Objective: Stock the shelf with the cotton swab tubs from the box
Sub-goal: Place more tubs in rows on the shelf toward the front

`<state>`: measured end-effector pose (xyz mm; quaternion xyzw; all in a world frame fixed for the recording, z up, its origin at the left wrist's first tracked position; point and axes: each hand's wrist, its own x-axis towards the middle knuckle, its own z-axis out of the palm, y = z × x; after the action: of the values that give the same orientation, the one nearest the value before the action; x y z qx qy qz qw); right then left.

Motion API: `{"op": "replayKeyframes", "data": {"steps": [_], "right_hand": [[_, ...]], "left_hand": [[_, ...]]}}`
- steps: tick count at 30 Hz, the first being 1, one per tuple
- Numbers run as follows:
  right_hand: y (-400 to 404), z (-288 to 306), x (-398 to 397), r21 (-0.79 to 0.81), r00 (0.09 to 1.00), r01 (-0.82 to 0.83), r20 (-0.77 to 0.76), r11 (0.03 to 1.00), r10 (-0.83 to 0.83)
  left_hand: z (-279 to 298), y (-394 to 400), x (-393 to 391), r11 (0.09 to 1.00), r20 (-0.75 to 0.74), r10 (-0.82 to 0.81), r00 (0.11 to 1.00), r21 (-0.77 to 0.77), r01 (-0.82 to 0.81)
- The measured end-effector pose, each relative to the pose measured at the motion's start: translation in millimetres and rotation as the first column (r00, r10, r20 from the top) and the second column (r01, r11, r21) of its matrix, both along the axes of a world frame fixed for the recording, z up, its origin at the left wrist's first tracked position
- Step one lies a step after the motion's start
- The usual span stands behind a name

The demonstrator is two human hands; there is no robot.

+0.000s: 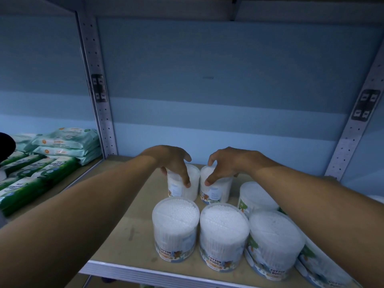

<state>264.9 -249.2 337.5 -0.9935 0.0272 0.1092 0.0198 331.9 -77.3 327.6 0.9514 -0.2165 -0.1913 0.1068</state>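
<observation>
Several clear round cotton swab tubs stand on the wooden shelf (128,225). My left hand (172,163) grips the top of a tub (192,186) in the back row, fingers curled over its lid. Beside it, my right hand (224,165) grips a second back-row tub (219,191) the same way. The two held tubs stand upright, side by side, almost touching. In front of them are three tubs (175,225) (224,231) (276,242) in a row near the shelf's front edge. Another tub (256,195) stands behind at the right. The box is out of view.
Green and mint packs of wet wipes (62,146) are stacked on the neighbouring shelf to the left, past a perforated metal upright (97,104). A second upright (361,113) bounds the bay on the right. Bare shelf board lies left of the tubs and behind them.
</observation>
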Motion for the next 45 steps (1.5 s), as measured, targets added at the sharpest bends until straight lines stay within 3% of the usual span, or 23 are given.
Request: {"op": "replayKeyframes", "data": {"steps": [16,19,26,36,39,45], "right_hand": [[-17.3,2.0,-3.2,0.139,0.993,-0.095,-0.063,0.986,0.104],[-16.9,3.3,-5.4,0.128,0.999,-0.051,0.019,0.99,0.049],[-10.2,0.8,-3.0,0.016,1.0,-0.006,0.009,1.0,0.006],[-21.4,-1.6,2.1,0.135,0.998,-0.068,0.001,0.988,0.069],[-22.6,-1.8,2.1,0.129,0.999,-0.046,0.028,0.991,0.043],[-15.3,-3.8,3.7,0.071,0.998,-0.038,0.05,0.997,0.035]], "left_hand": [[-5.7,0.4,1.6,1.0,0.08,-0.02,0.997,0.01,0.019],[-3.1,5.9,4.3,0.998,0.065,-0.049,0.997,0.027,0.048],[2.1,4.0,4.6,0.995,0.048,-0.089,0.995,0.049,0.087],[-4.1,1.4,9.8,1.0,0.137,-0.017,0.99,-0.004,0.018],[-0.4,3.4,7.4,0.998,0.055,-0.029,0.998,-0.059,0.032],[-1.4,0.7,8.4,0.997,0.068,-0.081,0.994,0.026,0.079]]}}
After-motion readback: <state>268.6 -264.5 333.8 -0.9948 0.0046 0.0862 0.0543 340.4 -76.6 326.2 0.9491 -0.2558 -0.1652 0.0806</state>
